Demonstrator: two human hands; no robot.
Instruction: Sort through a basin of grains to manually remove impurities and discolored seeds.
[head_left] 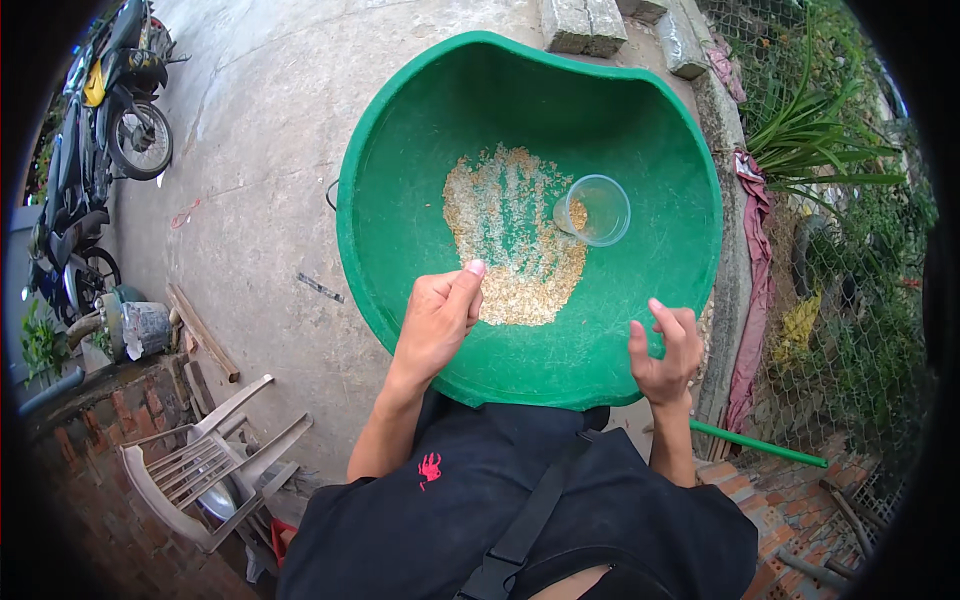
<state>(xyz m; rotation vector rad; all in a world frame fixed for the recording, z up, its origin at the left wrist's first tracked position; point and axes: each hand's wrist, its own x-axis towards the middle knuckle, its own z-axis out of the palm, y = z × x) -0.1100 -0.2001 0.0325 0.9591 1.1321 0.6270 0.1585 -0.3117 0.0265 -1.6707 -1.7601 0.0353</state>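
Observation:
A large green plastic basin with a wavy rim lies before me. Pale grain, mixed tan and whitish, is spread across its bottom, with streaks of green showing through. At the right side of the grain a clear plastic cup lies tilted, some tan grain visible in it. My left hand is closed over the basin's near left part, thumb against the curled fingers; whether anything is inside I cannot make out. Over the near right part, my right hand holds nothing, its thumb and bent fingers apart.
Concrete ground surrounds the basin. Parked motorbikes stand at the far left, and a plastic chair lies tipped at the near left. Concrete blocks are beyond the basin. A wire fence and a green pole are at right.

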